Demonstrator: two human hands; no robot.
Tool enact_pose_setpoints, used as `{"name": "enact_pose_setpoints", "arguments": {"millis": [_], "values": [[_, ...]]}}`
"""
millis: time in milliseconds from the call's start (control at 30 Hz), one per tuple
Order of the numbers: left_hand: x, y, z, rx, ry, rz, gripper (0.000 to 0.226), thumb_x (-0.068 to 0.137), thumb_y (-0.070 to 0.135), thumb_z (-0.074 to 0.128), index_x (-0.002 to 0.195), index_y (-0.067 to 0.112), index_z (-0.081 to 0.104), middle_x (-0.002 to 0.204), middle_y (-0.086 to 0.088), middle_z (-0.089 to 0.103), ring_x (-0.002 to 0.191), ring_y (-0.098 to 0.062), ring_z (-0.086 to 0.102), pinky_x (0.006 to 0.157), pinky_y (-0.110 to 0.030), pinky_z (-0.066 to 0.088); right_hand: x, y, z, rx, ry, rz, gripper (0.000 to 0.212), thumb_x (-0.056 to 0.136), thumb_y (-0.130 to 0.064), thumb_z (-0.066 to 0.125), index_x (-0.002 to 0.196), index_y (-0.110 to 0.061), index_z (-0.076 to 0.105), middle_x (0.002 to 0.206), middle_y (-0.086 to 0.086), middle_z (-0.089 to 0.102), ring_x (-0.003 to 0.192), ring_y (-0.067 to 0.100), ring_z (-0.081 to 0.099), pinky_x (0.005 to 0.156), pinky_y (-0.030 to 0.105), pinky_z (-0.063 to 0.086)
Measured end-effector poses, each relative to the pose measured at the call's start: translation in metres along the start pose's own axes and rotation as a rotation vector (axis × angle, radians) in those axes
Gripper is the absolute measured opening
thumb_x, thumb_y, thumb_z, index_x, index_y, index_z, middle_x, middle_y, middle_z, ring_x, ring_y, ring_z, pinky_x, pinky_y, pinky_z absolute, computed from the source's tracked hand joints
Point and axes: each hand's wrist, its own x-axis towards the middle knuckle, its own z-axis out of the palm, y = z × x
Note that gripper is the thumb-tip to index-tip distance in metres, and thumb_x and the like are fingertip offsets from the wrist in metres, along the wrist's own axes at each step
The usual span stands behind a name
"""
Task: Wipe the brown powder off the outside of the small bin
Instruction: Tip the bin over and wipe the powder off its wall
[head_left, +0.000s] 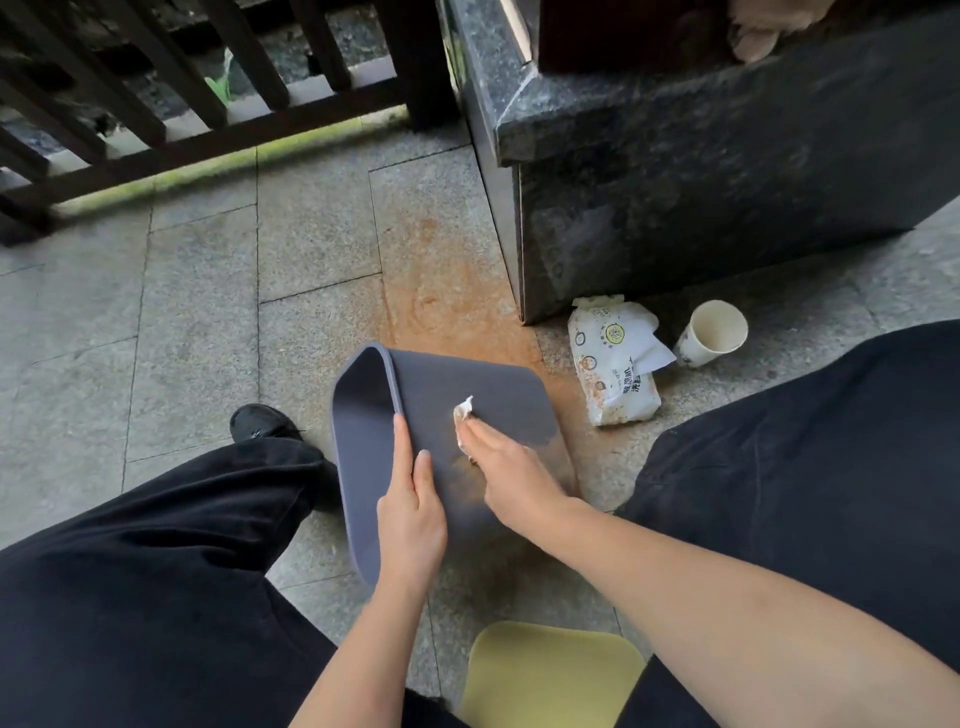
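A small dark blue-grey bin (467, 384) lies on its side on the stone floor, its open mouth facing left. Brown powder (467, 475) clings to its upturned side near my hands. My left hand (410, 512) grips the bin's rim, thumb on the outer wall and fingers over the edge. My right hand (511, 475) presses a crumpled white wipe (464, 415) flat against the bin's side with straight fingers. The wipe is stained brown.
Brown powder spreads over the floor tiles (447, 306) beyond the bin. A soiled pack of wet wipes (613, 364) and a tipped paper cup (714, 332) lie to the right by a dark stone plinth (701, 171). A yellow stool (550, 675) sits below. A wooden railing (156, 104) is at far left.
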Motion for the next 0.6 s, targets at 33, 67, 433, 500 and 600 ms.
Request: {"name": "enact_pose_setpoints", "arguments": {"millis": [33,67,433,500,600], "values": [[0.000,-0.001,0.000,-0.005,0.009,-0.002,0.051,0.106,0.041,0.032,0.148,0.062,0.014,0.062,0.036,0.055,0.065,0.025,0.051,0.063,0.002,0.036,-0.004,-0.007,0.001,-0.010,-0.011,-0.060,0.088,0.084,0.012,0.052,0.158,-0.020,0.016,0.164,-0.005,0.020,0.148,0.018,0.028,0.117,0.037,0.034],[0.000,-0.001,0.000,-0.011,0.018,-0.007,0.050,0.106,0.041,0.033,0.148,0.062,0.015,0.060,0.033,0.051,0.065,0.027,0.050,0.063,0.002,0.035,-0.008,-0.012,0.003,-0.020,-0.024,-0.117,0.089,0.083,0.013,0.054,0.158,-0.018,0.016,0.165,-0.003,0.018,0.150,0.014,0.022,0.120,0.034,0.029],[-0.002,0.002,0.002,-0.047,0.011,0.015,0.048,0.106,0.044,0.031,0.147,0.062,0.015,0.064,0.047,0.050,0.065,0.030,0.046,0.063,0.005,0.033,-0.015,0.000,-0.024,-0.134,0.135,-0.031,0.019,0.090,-0.019,0.053,0.103,-0.020,0.066,0.096,-0.001,0.064,0.098,0.025,0.058,0.079,0.037,0.047],[-0.002,0.002,0.001,-0.047,0.011,0.019,0.048,0.106,0.043,0.030,0.149,0.058,0.016,0.072,0.060,0.043,0.068,0.033,0.044,0.066,0.007,0.031,-0.014,0.006,-0.026,-0.109,0.155,0.028,0.012,0.088,-0.026,0.054,0.094,-0.025,0.065,0.088,-0.006,0.059,0.093,0.021,0.056,0.074,0.035,0.046],[-0.001,0.004,0.002,-0.051,0.016,0.017,0.048,0.106,0.042,0.031,0.150,0.058,0.017,0.070,0.059,0.043,0.067,0.032,0.045,0.066,0.007,0.031,-0.011,0.011,-0.028,0.015,0.130,0.095,0.012,0.087,-0.031,0.056,0.095,-0.026,0.064,0.095,-0.009,0.056,0.093,0.015,0.055,0.078,0.034,0.048]]}}
